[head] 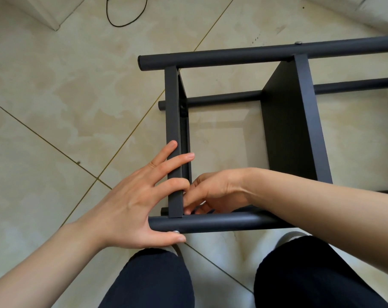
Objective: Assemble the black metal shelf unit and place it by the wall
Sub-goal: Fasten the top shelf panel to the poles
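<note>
The black metal shelf unit lies on its side on the tiled floor in front of me. Its end shelf panel stands on edge and meets the near round post. My left hand rests over that corner: fingers spread across the panel's edge, one finger curled onto it, thumb under the post beside a silver screw head. My right hand reaches inside the frame, its fingertips bunched at the inner corner joint. What they pinch is hidden. A second panel stands to the right.
My knees in dark trousers are at the bottom edge. A black cable loops on the floor at the top, next to a white skirting corner. A pale sofa edge is at the top right.
</note>
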Tool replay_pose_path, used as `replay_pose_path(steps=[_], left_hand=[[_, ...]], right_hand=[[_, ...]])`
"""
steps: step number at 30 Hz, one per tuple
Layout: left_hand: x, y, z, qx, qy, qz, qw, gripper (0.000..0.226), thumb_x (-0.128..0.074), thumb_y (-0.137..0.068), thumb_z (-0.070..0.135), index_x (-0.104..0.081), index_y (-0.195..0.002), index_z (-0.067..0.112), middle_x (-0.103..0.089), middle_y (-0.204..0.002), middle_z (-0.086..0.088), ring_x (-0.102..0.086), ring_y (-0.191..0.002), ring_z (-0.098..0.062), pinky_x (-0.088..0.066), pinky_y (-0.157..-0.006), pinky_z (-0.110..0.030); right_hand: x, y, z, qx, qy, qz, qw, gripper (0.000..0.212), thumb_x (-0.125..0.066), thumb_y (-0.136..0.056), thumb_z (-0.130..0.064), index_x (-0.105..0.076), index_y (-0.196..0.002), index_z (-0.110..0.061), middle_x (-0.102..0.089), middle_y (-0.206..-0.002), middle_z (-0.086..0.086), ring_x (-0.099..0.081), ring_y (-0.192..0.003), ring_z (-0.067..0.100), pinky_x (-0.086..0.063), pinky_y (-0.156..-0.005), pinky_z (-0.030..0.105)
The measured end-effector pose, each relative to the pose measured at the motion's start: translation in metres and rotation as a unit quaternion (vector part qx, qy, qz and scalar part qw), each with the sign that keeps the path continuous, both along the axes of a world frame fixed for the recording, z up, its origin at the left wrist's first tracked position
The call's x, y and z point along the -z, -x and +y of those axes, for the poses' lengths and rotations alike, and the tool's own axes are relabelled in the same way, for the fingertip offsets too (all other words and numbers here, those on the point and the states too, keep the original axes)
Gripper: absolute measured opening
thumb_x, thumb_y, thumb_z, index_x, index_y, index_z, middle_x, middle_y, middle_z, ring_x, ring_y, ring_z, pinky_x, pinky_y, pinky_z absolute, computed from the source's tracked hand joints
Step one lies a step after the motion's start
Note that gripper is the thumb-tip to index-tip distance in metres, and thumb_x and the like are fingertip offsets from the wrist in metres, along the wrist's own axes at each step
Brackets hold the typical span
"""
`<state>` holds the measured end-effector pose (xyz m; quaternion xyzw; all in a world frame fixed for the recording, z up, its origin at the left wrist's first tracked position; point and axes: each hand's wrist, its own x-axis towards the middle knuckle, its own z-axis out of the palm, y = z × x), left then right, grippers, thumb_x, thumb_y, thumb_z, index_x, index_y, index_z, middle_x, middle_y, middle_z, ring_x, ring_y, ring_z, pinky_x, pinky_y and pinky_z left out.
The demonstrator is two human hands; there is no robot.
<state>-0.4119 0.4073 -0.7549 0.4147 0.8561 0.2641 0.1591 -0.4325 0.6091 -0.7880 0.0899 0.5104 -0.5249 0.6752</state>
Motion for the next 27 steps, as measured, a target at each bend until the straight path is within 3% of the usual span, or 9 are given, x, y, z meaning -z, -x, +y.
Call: replay_pose_path(steps=[7,13,18,21,27], left_hand=[[-0.0003,0.0001,0.0004,-0.001,-0.001,-0.001,1.000,0.063,-0.071,-0.075,0.066,-0.052,-0.122,0.029,-0.022,-0.166,0.003,-0.006,-0.157,-0.025,-0.036,-0.105,-0.030],[0.0002,-0.0002,0.0005,0.000,-0.003,0.001,1.000,0.063,-0.072,-0.075,0.066,-0.053,-0.122,0.028,-0.022,-0.166,0.003,-0.006,-0.157,-0.026,-0.037,-0.105,-0.029],[-0.0004,-0.0004,0.0006,-0.001,-0.005,0.001,1.000,0.063,-0.072,-0.074,0.065,-0.053,-0.122,0.029,-0.022,-0.166,0.004,-0.006,-0.157,-0.025,-0.039,-0.104,-0.032],[-0.0005,-0.0006,0.0008,-0.002,-0.009,-0.004,1.000,0.062,-0.072,-0.075,0.065,-0.052,-0.122,0.029,-0.021,-0.166,0.004,-0.006,-0.157,-0.026,-0.041,-0.103,-0.032],[-0.0002,-0.0006,0.0007,-0.003,-0.011,-0.003,1.000,0.062,-0.071,-0.075,0.065,-0.053,-0.121,0.029,-0.022,-0.166,0.004,-0.007,-0.157,-0.025,-0.039,-0.097,-0.023]], right_hand=[[-0.0052,0.0051,0.0089,-0.015,0.023,0.004,1.000,0.034,-0.063,-0.093,-0.018,-0.074,-0.061,-0.023,-0.063,-0.078,-0.004,-0.054,-0.067,0.008,-0.046,-0.069,0.024],[-0.0031,0.0012,0.0045,-0.012,0.006,0.018,1.000,0.039,-0.063,-0.092,-0.016,-0.071,-0.055,-0.023,-0.063,-0.069,-0.004,-0.057,-0.060,0.008,-0.047,-0.063,0.023],[-0.0067,0.0010,0.0021,-0.003,0.001,0.015,1.000,0.026,-0.062,-0.091,-0.012,-0.069,-0.067,-0.018,-0.063,-0.072,-0.001,-0.056,-0.062,0.009,-0.047,-0.067,0.025],[-0.0085,0.0042,0.0070,-0.012,0.009,0.008,1.000,0.031,-0.063,-0.092,-0.015,-0.072,-0.063,-0.021,-0.063,-0.073,-0.002,-0.055,-0.065,0.009,-0.046,-0.072,0.027],[-0.0046,0.0008,0.0043,-0.011,-0.003,0.017,1.000,0.035,-0.064,-0.090,-0.014,-0.071,-0.057,-0.021,-0.063,-0.067,-0.002,-0.058,-0.060,0.008,-0.047,-0.064,0.024]])
